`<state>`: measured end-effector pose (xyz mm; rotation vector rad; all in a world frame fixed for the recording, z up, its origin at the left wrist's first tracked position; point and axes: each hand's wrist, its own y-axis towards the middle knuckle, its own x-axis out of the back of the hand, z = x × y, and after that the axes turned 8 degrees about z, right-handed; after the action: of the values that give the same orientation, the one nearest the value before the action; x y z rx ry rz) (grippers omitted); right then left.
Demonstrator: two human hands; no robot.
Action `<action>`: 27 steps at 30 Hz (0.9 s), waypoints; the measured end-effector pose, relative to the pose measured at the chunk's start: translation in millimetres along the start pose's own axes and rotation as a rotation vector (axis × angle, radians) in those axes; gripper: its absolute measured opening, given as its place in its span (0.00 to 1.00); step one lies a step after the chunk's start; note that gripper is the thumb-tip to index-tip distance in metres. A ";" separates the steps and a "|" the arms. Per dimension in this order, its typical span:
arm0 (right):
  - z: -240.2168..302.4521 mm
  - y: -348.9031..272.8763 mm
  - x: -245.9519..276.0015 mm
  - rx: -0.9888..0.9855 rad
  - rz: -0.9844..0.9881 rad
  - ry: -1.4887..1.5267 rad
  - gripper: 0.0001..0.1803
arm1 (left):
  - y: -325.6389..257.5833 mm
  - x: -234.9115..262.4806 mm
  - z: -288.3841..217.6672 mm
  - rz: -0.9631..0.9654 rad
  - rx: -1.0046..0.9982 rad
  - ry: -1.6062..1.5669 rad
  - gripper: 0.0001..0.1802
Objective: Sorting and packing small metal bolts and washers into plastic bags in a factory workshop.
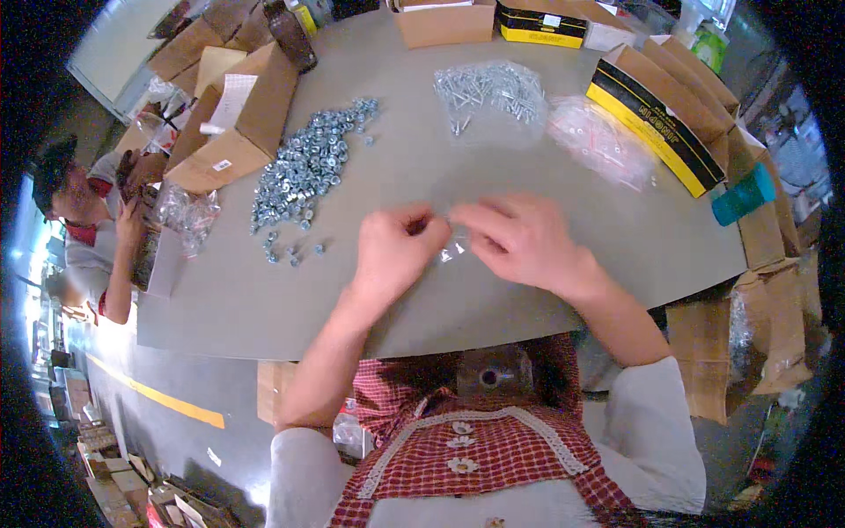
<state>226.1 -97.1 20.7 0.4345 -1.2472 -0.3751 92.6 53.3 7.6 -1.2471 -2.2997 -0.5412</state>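
Over the middle of the table, my two hands meet at a small clear plastic bag point(453, 250). My left hand point(396, 251) is closed, thumb and forefinger pinching the bag's edge. From the other side my right hand point(525, 242) has its fingers bent in at the bag's top; they are slightly blurred and seem to grip it. Glints show on the film, but its contents cannot be made out. Left of my hands spreads a pile of small metal nuts point(308, 163). Beyond them lies a clear bag of silvery screws point(488, 95), with a heap of small clear bags point(603, 141) to its right.
An open cardboard box point(233, 132) stands at the left, near a co-worker point(97, 220) sitting there. Black and yellow boxes point(656, 119) line the right edge beside a teal roll point(744, 195). More cartons point(444, 25) sit at the far edge of the grey table point(238, 312).
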 end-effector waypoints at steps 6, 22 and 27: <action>-8.8 0.6 1.5 0.094 -0.015 0.226 0.10 | 8.2 17.3 7.2 0.251 0.124 -0.447 0.13; 8.8 -5.8 25.6 0.115 0.220 0.177 0.23 | -32.7 41.0 -7.9 -0.033 0.102 -0.702 0.10; 35.5 5.2 29.1 0.135 0.391 0.016 0.28 | -66.7 44.6 18.2 -0.264 0.068 -0.444 0.13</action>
<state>200.2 -111.1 56.4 0.2973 -1.3124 0.0451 10.6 59.0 10.3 -1.1241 -2.8532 -0.2863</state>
